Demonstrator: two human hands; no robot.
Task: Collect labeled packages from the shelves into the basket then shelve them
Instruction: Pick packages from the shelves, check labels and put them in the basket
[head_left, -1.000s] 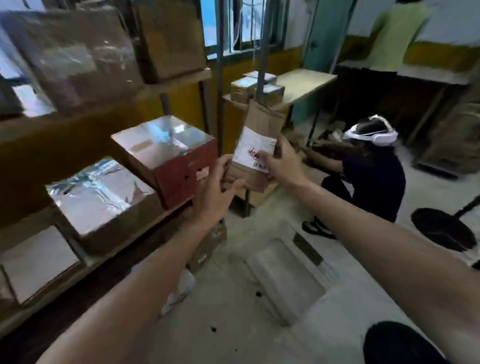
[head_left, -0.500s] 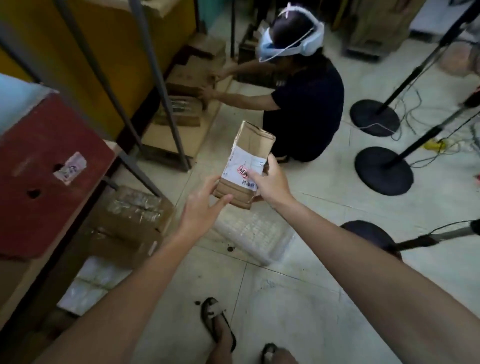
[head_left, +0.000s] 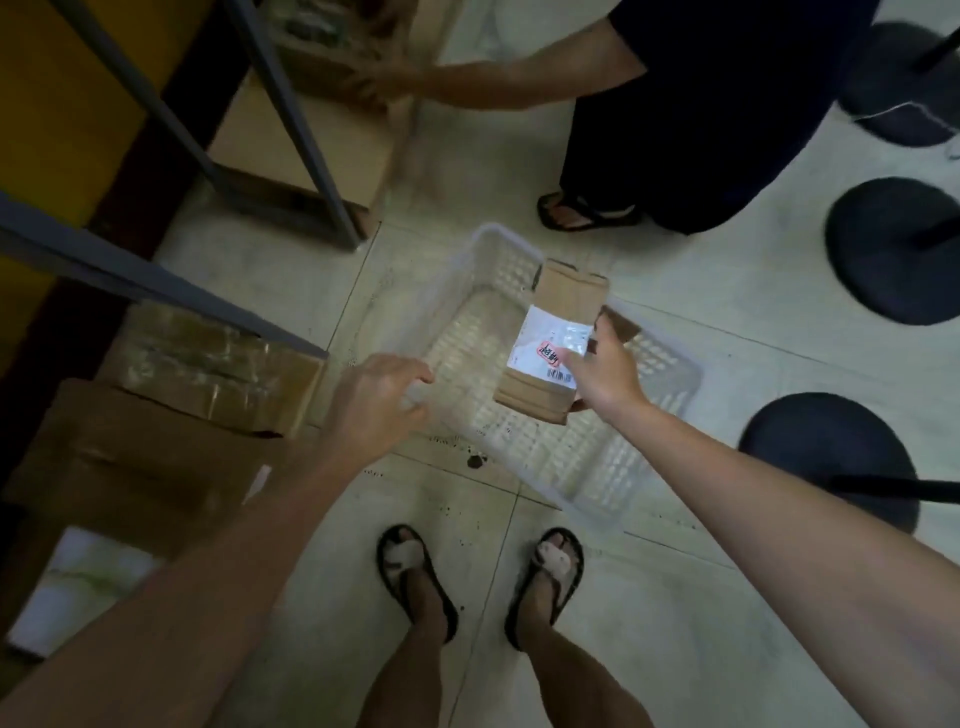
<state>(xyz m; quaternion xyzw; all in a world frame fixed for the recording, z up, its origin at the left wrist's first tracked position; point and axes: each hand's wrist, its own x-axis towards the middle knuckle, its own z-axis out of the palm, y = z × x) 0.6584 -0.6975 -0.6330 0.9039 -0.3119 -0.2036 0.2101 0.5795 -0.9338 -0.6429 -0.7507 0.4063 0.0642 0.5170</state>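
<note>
At my far left the grey bars of the shelf (head_left: 156, 280) slant across, with taped cardboard boxes (head_left: 156, 452) packed on the floor (head_left: 675, 597) under them, their edges close to the basket's left side. My left hand (head_left: 371, 402) hangs over the near left rim of the white basket (head_left: 582, 467), fingers loosely curled and holding nothing; I cannot tell whether it touches the rim. The basket sits at an angle on the tiles, just ahead of my sandals (head_left: 415, 577).

The package (head_left: 569, 293), brown card with a white label (head_left: 545, 338), is above the middle of the basket, tilted, inside the line of its walls. My right hand (head_left: 608, 382) grips it along its right edge, thumb on the label.

Beyond the far rim another person (head_left: 701, 104) crouches, one foot near the basket's corner. To the right, round black stand bases (head_left: 893, 249) ring bare tile.
</note>
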